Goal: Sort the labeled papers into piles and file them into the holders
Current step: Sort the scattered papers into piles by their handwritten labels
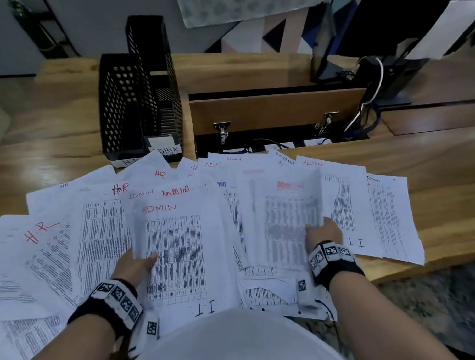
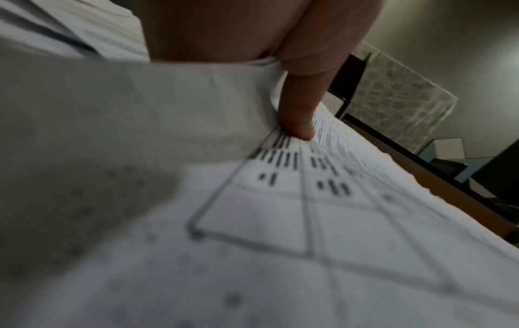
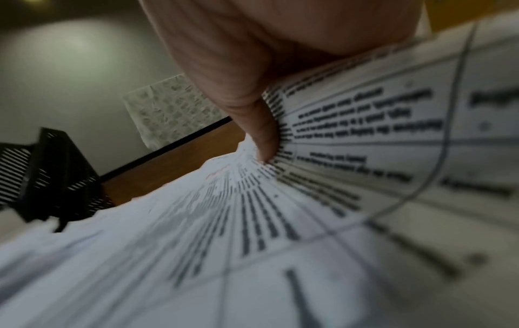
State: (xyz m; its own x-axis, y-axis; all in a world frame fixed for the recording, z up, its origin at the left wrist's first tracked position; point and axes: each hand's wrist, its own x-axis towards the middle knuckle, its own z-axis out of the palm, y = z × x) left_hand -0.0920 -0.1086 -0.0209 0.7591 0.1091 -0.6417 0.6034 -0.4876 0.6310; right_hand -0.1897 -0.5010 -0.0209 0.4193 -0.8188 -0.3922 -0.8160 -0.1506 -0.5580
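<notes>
Papers (image 1: 103,240) lie fanned and overlapping across the near half of the wooden desk (image 1: 435,176), from the left edge to right of centre. Handwritten labels show at the sheet tops: "H.R" in red on the left sheets, "ADMIN" in red on most of the centre and far ones, "I.T" in black at the near edge of two sheets, upside down to the wearer.

Left hand (image 1: 135,266): grip pinching the left edge of a centre sheet marked ADMIN (image 1: 177,253). Thumb on top of the printed table, fingers hidden beneath; the edge curls up over the hand. Left wrist view confirms it: thumb (image 2: 297,115) pressed down on the sheet, paper folded between thumb and palm.

Right hand (image 1: 324,231): grip pinching the right edge of another sheet (image 1: 287,221), blurred, with a red label that is not readable. That edge is lifted and curved upward off the pile. Right wrist view shows the thumb (image 3: 264,137) on the printed face, sheet bowed above the pile below.

Two black mesh holders (image 1: 127,108) stand side by side at the far left of the desk, just beyond the papers. Left one tagged "H.R", the taller right one (image 1: 161,82) tagged "ADMIN". Nothing filed is visible in either from this angle.

Behind the papers, centre: an open hinged flap (image 1: 277,112) in the desk, with cables (image 1: 371,97) to its right.
</notes>
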